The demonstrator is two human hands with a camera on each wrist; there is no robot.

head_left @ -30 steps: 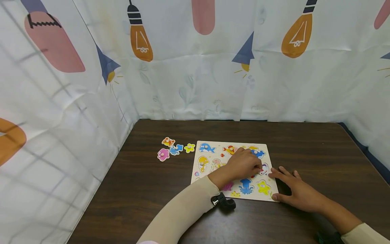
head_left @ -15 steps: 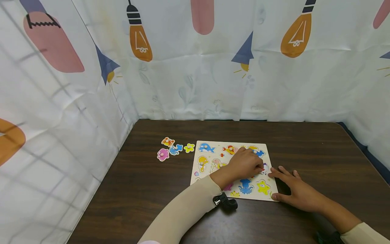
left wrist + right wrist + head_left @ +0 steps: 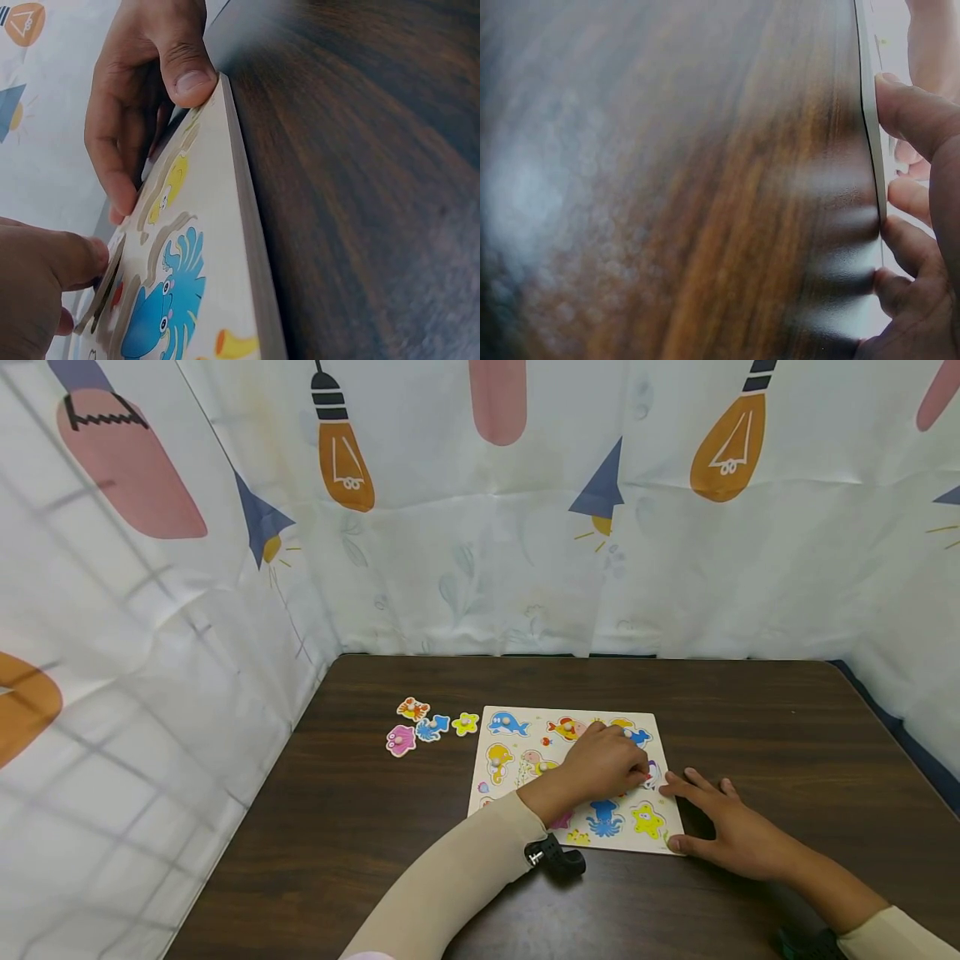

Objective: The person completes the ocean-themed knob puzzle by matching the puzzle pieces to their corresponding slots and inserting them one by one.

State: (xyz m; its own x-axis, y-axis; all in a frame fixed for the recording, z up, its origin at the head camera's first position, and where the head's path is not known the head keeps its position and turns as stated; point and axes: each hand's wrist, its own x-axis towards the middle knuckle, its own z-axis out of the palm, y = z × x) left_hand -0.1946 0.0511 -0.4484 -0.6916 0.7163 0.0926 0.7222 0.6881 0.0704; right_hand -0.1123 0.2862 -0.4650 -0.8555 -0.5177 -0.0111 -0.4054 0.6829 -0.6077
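The wooden sea-animal puzzle board lies on the table under both hands. My left hand reaches across it and pinches a thin puzzle piece near the board's right side. In the left wrist view that piece stands tilted over the board, its picture hidden. My right hand rests along the right edge with fingers spread, thumb on the near right corner. Nearby on the board are a blue octopus and a yellow starfish. The left hand and forearm cover the board's middle.
Left of the board lie a crab piece, a pink shell piece, a blue piece and a yellow star piece. The dark wood table meets a printed white curtain behind and at the left.
My left hand has shifted very slightly to the right over the board within the last second, still at the same spot. The right hand and the loose pieces look unchanged.
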